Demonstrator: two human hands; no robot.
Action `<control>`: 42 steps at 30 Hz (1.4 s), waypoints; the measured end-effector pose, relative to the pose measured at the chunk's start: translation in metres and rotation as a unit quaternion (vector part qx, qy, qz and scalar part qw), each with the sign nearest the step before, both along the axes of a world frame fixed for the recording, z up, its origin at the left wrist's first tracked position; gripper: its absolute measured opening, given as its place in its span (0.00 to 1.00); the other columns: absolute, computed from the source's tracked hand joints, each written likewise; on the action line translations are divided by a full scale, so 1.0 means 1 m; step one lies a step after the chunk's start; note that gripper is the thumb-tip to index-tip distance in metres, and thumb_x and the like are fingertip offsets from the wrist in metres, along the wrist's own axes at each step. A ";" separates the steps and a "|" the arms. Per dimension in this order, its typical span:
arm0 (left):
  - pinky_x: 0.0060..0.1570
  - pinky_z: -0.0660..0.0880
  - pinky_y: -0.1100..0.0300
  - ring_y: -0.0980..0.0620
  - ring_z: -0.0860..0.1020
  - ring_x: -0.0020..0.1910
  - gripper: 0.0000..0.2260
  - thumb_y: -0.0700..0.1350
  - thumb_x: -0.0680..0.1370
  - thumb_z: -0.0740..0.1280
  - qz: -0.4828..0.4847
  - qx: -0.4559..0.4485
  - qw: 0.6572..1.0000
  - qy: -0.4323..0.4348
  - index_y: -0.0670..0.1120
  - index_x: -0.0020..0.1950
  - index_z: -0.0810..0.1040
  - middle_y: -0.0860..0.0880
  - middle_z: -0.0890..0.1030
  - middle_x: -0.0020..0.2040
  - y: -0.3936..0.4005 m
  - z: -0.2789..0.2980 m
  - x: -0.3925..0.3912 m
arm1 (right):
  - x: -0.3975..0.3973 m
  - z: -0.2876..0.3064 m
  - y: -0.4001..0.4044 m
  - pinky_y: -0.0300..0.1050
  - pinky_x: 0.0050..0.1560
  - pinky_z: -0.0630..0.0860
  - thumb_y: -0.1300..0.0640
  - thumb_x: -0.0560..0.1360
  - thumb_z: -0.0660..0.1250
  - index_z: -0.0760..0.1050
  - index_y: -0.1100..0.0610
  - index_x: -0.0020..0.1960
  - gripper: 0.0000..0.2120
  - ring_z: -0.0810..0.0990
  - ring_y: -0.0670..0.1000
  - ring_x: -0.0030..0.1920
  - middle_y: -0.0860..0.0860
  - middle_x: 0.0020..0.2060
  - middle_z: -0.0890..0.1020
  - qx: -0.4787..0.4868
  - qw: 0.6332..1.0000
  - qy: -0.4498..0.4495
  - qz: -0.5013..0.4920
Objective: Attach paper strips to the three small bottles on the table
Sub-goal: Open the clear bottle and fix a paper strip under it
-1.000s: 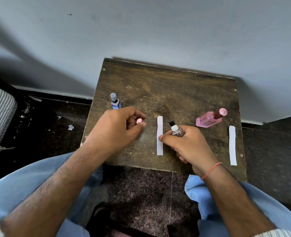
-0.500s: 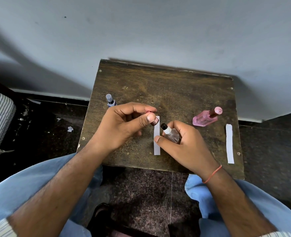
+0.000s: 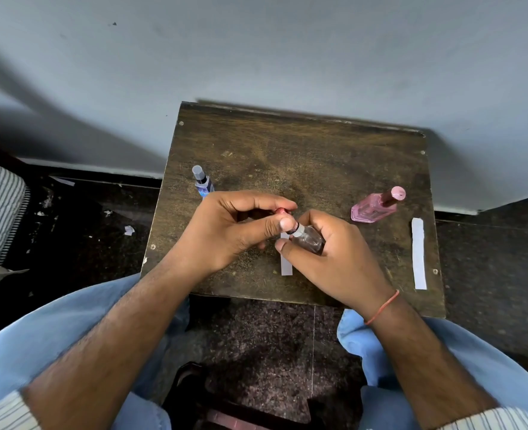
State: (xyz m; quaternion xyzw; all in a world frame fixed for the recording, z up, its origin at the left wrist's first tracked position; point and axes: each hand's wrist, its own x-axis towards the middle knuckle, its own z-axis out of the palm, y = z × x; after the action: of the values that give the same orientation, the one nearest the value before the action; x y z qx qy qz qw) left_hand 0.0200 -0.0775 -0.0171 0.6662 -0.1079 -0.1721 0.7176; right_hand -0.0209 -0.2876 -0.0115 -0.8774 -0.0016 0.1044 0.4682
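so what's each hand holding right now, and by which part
The right hand grips the small clear bottle around its body. The left hand pinches a small pink cap at the fingertips.

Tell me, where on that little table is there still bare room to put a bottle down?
The far half of the table, between the wall and the hands, is bare. So is the patch between the right hand and the right strip. It is crowded mid-front, where both hands, the clear bottle and the middle strip meet.
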 end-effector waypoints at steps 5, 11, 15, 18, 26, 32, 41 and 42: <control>0.54 0.84 0.63 0.53 0.90 0.54 0.12 0.43 0.76 0.79 -0.001 0.045 0.997 -0.056 0.46 0.59 0.89 0.50 0.91 0.56 -0.004 0.005 -0.003 | -0.001 0.000 0.005 0.29 0.32 0.71 0.45 0.74 0.78 0.77 0.43 0.47 0.10 0.84 0.37 0.34 0.35 0.35 0.85 0.030 0.999 -0.019 -0.002; 0.56 0.84 0.58 0.50 0.90 0.54 0.14 0.45 0.75 0.79 0.010 0.072 0.994 -0.081 0.45 0.60 0.89 0.47 0.91 0.54 -0.005 0.006 -0.003 | -0.005 -0.006 0.001 0.29 0.33 0.71 0.57 0.75 0.77 0.75 0.47 0.51 0.12 0.81 0.38 0.30 0.36 0.31 0.82 0.113 0.993 0.014 0.005; 0.58 0.83 0.61 0.54 0.89 0.56 0.21 0.47 0.76 0.79 0.023 0.083 0.988 -0.127 0.43 0.68 0.85 0.50 0.90 0.56 -0.006 0.000 -0.004 | -0.004 -0.003 0.001 0.34 0.34 0.70 0.57 0.75 0.71 0.72 0.50 0.54 0.11 0.75 0.38 0.31 0.36 0.31 0.80 0.154 0.988 0.022 0.008; 0.59 0.86 0.53 0.47 0.89 0.55 0.31 0.52 0.75 0.82 0.041 0.081 0.992 -0.091 0.45 0.76 0.80 0.52 0.89 0.61 -0.004 -0.005 -0.005 | -0.004 -0.001 -0.002 0.43 0.38 0.74 0.49 0.77 0.70 0.72 0.49 0.57 0.12 0.77 0.41 0.38 0.39 0.39 0.81 0.178 0.984 0.021 -0.011; 0.31 0.74 0.62 0.62 0.79 0.32 0.19 0.71 0.79 0.66 0.018 0.401 0.899 -0.178 0.63 0.61 0.87 0.60 0.84 0.37 0.001 -0.006 -0.007 | -0.003 -0.006 -0.006 0.64 0.47 0.87 0.46 0.83 0.68 0.70 0.54 0.62 0.15 0.87 0.54 0.54 0.51 0.55 0.85 0.154 0.986 -0.059 -0.035; 0.31 0.62 0.64 0.62 0.70 0.34 0.29 0.73 0.73 0.73 -0.096 0.491 0.845 -0.189 0.67 0.73 0.81 0.63 0.70 0.32 -0.003 -0.004 -0.008 | 0.001 -0.008 -0.004 0.54 0.51 0.86 0.51 0.83 0.71 0.77 0.55 0.64 0.13 0.87 0.46 0.56 0.40 0.56 0.86 0.116 0.982 -0.129 -0.069; 0.40 0.70 0.58 0.58 0.71 0.42 0.31 0.72 0.73 0.75 -0.125 0.511 0.835 -0.159 0.72 0.76 0.75 0.63 0.66 0.34 0.001 -0.005 -0.005 | 0.006 -0.011 -0.005 0.37 0.41 0.87 0.55 0.82 0.75 0.82 0.54 0.69 0.16 0.81 0.44 0.61 0.46 0.60 0.76 0.082 0.975 -0.197 -0.068; 0.40 0.71 0.58 0.58 0.71 0.42 0.31 0.71 0.73 0.75 -0.127 0.511 0.835 -0.157 0.72 0.76 0.75 0.63 0.66 0.34 0.001 -0.005 -0.005 | 0.007 -0.012 -0.005 0.38 0.38 0.87 0.55 0.82 0.76 0.82 0.53 0.69 0.16 0.81 0.45 0.60 0.45 0.60 0.76 0.071 0.974 -0.203 -0.071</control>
State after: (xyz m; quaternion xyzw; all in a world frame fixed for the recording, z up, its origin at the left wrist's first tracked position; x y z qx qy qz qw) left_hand 0.0150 -0.0763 -0.0223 0.9368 -0.1994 -0.1851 0.2200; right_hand -0.0138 -0.2927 -0.0231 -0.8429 -0.0417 -0.1096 0.5252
